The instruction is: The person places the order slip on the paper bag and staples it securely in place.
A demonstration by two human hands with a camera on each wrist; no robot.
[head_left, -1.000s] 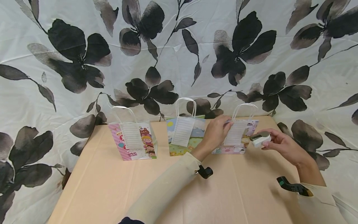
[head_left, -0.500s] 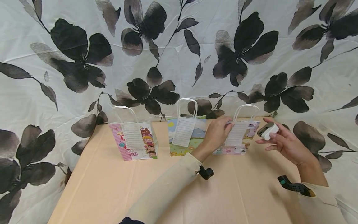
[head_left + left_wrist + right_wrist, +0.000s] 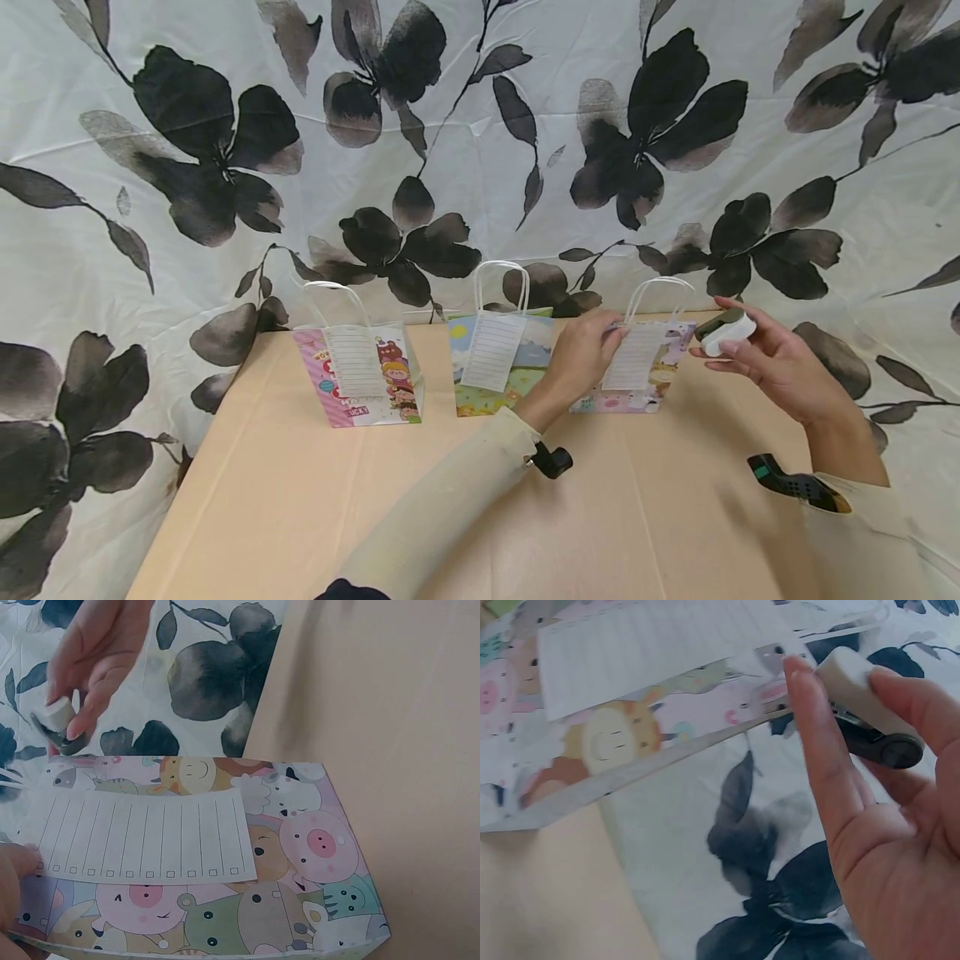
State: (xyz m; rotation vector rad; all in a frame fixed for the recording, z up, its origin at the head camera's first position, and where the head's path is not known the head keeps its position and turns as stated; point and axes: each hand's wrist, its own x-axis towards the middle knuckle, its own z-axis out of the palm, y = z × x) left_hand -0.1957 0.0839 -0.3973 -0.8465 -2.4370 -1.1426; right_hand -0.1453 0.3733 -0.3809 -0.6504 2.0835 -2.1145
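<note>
My left hand (image 3: pixel 577 358) pinches a lined paper slip (image 3: pixel 632 360) against the upper left edge of the right-hand gift bag (image 3: pixel 615 403). In the left wrist view the thumb (image 3: pixel 19 862) lies on the end of the slip (image 3: pixel 142 838), across the bag's cartoon animal print (image 3: pixel 319 840). My right hand (image 3: pixel 795 367) holds a small white and dark stapler (image 3: pixel 738 332) between thumb and fingers, just right of this bag's top. Seen from the right wrist, the stapler (image 3: pixel 862 694) is near the bag's top corner and handle.
Two more paper gift bags with white handles stand to the left, a pink one (image 3: pixel 348 412) and a green and blue one (image 3: pixel 472 404). Each has a lined slip on its front. The beige table (image 3: pixel 570 525) meets a floral cloth (image 3: pixel 510 208) behind.
My right hand has shifted right and slightly up with the stapler, away from the bag's front, turning the stapler in its fingers. The left hand stays in place on the slip.
</note>
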